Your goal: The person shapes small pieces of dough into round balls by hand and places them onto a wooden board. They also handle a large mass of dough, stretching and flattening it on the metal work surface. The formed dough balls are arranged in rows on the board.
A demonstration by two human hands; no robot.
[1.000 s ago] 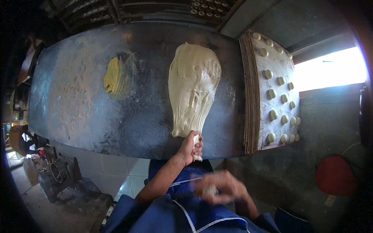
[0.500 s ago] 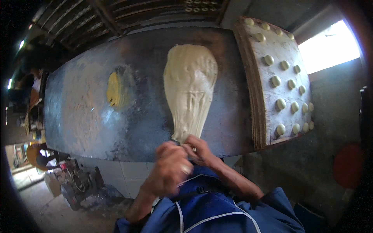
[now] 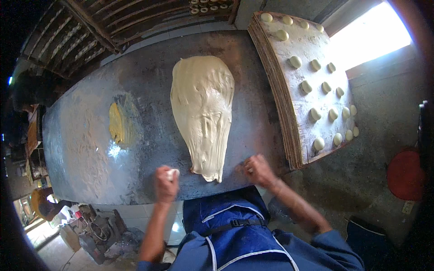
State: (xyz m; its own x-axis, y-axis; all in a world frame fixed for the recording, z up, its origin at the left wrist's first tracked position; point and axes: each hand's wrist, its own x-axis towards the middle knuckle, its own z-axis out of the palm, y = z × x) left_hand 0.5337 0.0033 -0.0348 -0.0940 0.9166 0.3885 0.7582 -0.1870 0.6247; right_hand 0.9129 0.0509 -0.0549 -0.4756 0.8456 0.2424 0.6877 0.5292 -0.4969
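A long slab of pale, glossy dough [image 3: 203, 113] lies on the dark worktable [image 3: 153, 72], broad at its far end and narrowing toward me to a ragged near edge. Left of that edge, my left hand [image 3: 165, 186] is closed around a small pale piece of dough [image 3: 172, 174]. On the other side, my right hand [image 3: 261, 172] forms a fist over the table's near edge. A tiny pale spot shows between its fingers, too small to name. Neither hand touches the slab.
Stacked wooden boards [image 3: 278, 90] stand at the right, the top one bearing several round dough balls [image 3: 315, 114]. A yellow smear of paste [image 3: 116, 124] lies on the table's left part. Slatted racks [image 3: 104, 22] line the back. A machine [image 3: 101, 230] sits on the floor at lower left.
My hands, together at the slab's near end before, have parted to left and right. The dough's narrow end has been let go and now lies spread on the table. The view has shifted slightly.
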